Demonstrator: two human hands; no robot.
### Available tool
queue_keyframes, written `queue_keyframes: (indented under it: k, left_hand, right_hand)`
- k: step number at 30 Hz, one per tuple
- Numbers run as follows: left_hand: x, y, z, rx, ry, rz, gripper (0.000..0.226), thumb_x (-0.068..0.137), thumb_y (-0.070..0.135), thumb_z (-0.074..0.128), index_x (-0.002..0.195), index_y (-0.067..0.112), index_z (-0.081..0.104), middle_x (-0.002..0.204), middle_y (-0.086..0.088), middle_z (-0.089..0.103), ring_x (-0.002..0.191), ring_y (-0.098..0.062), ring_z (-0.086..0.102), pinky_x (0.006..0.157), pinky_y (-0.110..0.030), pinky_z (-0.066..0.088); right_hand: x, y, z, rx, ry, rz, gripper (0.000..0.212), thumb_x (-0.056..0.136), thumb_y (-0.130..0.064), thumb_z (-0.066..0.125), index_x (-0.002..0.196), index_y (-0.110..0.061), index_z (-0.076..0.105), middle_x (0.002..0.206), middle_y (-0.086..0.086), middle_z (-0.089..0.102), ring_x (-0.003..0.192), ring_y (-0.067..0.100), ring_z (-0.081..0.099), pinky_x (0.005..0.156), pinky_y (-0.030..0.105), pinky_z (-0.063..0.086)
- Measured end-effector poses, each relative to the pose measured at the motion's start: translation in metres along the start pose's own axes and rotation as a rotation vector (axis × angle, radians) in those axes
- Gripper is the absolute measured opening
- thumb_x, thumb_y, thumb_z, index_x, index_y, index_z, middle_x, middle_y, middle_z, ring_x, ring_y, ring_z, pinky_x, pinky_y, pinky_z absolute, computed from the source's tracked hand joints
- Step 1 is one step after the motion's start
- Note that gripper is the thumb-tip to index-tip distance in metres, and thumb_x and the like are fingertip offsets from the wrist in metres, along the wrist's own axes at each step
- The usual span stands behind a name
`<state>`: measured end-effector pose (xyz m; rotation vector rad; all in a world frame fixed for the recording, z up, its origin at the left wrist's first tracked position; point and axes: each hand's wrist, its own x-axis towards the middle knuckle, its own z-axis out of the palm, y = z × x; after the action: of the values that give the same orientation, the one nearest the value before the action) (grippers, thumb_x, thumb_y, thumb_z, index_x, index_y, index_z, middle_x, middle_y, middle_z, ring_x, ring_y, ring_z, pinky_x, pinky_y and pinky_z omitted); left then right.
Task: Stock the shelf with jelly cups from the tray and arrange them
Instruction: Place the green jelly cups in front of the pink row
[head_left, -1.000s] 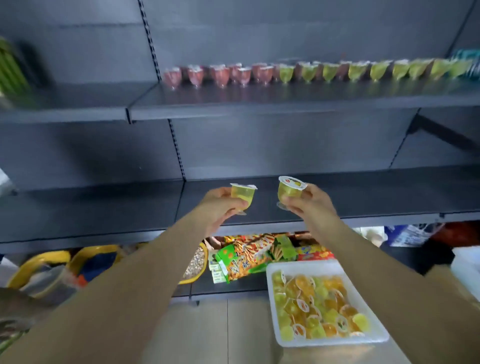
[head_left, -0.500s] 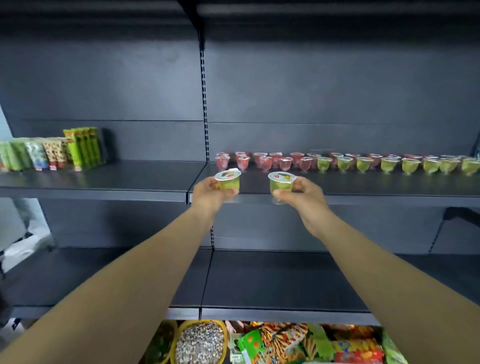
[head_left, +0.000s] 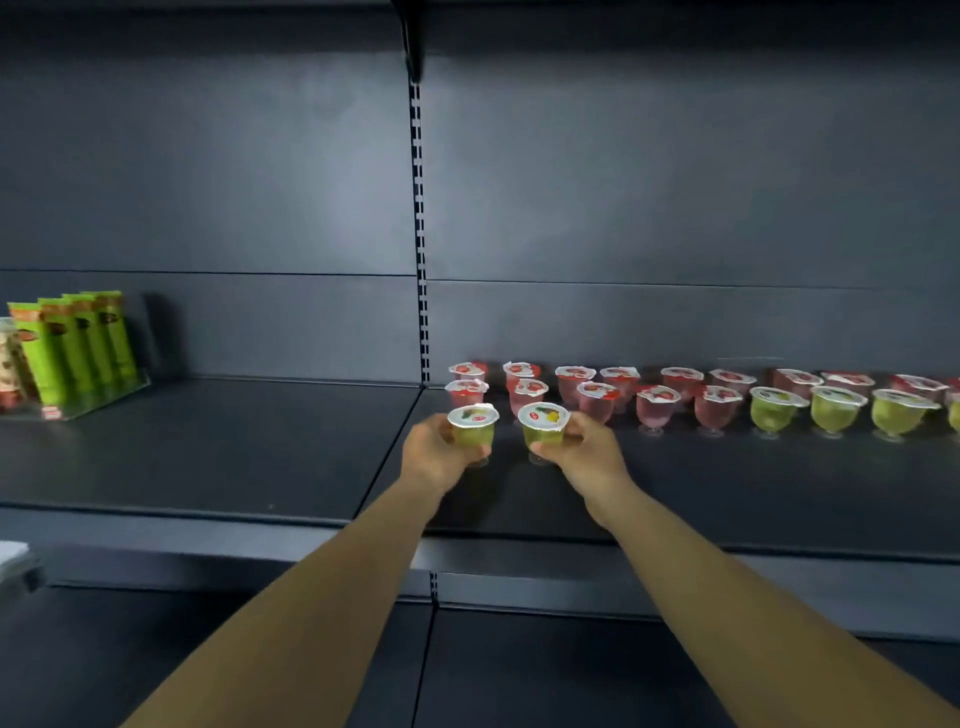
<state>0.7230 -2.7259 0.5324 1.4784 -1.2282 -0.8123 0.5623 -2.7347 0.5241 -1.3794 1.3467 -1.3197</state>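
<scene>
**Desk editor:** Where does the stocking stand?

**Photographer:** Well under way. On the shelf, right of the slotted upright, stand two rows of red jelly cups, and beyond them, further right of the upright, green jelly cups carry the front row on to the frame's edge. The shelf in front of those rows is bare, so a third row looks to be starting. The tray is out of view; what remains on it cannot be told.

**Desk editor:** And the hands?

**Photographer:** Both arms reach forward over the shelf's front lip. The left hand grips a left yellow-green cup just right of the upright, fingers curled round its body. The right hand holds a right yellow-green cup just beside it, thumb under and fingers wrapped behind. Both cups sit upright, lids up, directly in front of the leftmost red cups, low against the shelf; whether their feet touch it cannot be told.

**Desk editor:** Anything else?

**Photographer:** Green packets stand well left of the upright.
</scene>
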Motion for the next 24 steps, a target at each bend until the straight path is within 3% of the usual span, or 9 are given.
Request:
queue_keyframes:
  k: [3, 9, 20, 24]
  left_hand:
    - [0.024, -0.009, 0.015, 0.039, -0.014, 0.014, 0.04, 0.073, 0.008, 0.078, 0.11, 0.012, 0.063, 0.105, -0.003, 0.067, 0.093, -0.017, 0.059, 0.082, -0.024, 0.044]
    - [0.04, -0.007, 0.025, 0.091, -0.028, 0.036, 0.04, 0.076, 0.012, 0.076, 0.114, 0.013, 0.061, 0.107, -0.001, 0.063, 0.095, -0.014, 0.054, 0.083, -0.024, 0.041]
    - [0.035, -0.004, 0.025, 0.168, -0.029, 0.002, 0.046, 0.077, 0.015, 0.076, 0.119, 0.012, 0.057, 0.119, -0.005, 0.062, 0.109, -0.021, 0.055, 0.087, -0.026, 0.041]
    - [0.026, 0.007, 0.016, 0.301, -0.118, 0.006, 0.046, 0.079, 0.02, 0.075, 0.122, 0.013, 0.058, 0.122, -0.005, 0.061, 0.113, -0.022, 0.054, 0.091, -0.027, 0.039]
  right_hand:
    - [0.026, 0.012, 0.001, 0.004, -0.001, 0.028, 0.034, 0.081, -0.002, 0.071, 0.11, -0.014, 0.061, 0.104, -0.003, 0.066, 0.094, 0.011, 0.06, 0.08, 0.022, 0.044]
    - [0.047, 0.02, -0.005, -0.039, -0.002, 0.038, 0.035, 0.081, -0.005, 0.072, 0.112, -0.016, 0.062, 0.109, -0.003, 0.067, 0.103, 0.015, 0.061, 0.096, 0.033, 0.047]
    - [0.047, 0.021, -0.006, -0.034, 0.015, 0.074, 0.039, 0.08, -0.003, 0.071, 0.116, -0.014, 0.061, 0.113, 0.0, 0.066, 0.106, 0.018, 0.06, 0.096, 0.033, 0.047]
    - [0.037, 0.014, -0.021, -0.089, -0.042, 0.051, 0.047, 0.08, -0.001, 0.071, 0.123, -0.009, 0.057, 0.119, 0.003, 0.064, 0.106, 0.017, 0.059, 0.094, 0.029, 0.046]
